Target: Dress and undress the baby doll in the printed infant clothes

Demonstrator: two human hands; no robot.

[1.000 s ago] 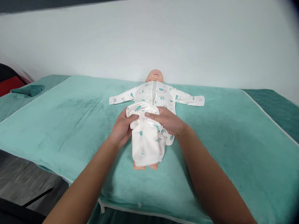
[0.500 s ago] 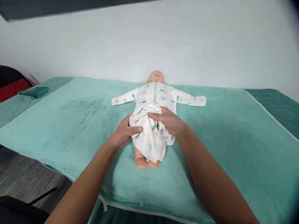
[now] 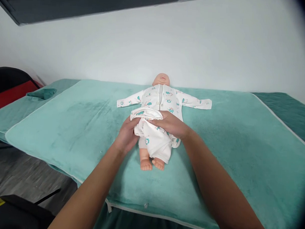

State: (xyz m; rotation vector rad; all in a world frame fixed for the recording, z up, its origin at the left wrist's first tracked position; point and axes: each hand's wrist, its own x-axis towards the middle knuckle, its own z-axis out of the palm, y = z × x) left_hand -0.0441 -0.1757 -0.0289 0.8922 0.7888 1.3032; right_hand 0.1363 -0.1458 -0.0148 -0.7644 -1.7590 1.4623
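Observation:
A baby doll (image 3: 146, 164) lies on its back, head toward the wall, bare feet toward me. It wears a white printed baby shirt (image 3: 177, 103), buttoned down the front, with both sleeves spread sideways. Over the doll's lower body I hold white printed baby pants (image 3: 157, 144), their upper edge bunched between my hands. My left hand (image 3: 128, 135) grips the left side of the bunched cloth, thumb on top. From the right, my right hand (image 3: 173, 125) pinches the gathered edge. Cloth hides the doll's hips and most of its legs, and some fingertips are out of sight.
Beneath the doll is a green padded cover (image 3: 228, 147) with pale piping. A white wall (image 3: 195, 46) stands close behind. At the left are a black and red chair (image 3: 15, 91) and a folded green cloth (image 3: 42, 93); a black object (image 3: 21, 211) sits at lower left.
The pants' upper edge now stretches wider toward my left hand. The hanging cloth has drawn up slightly, showing more of the doll's lower legs. The view has shifted a little.

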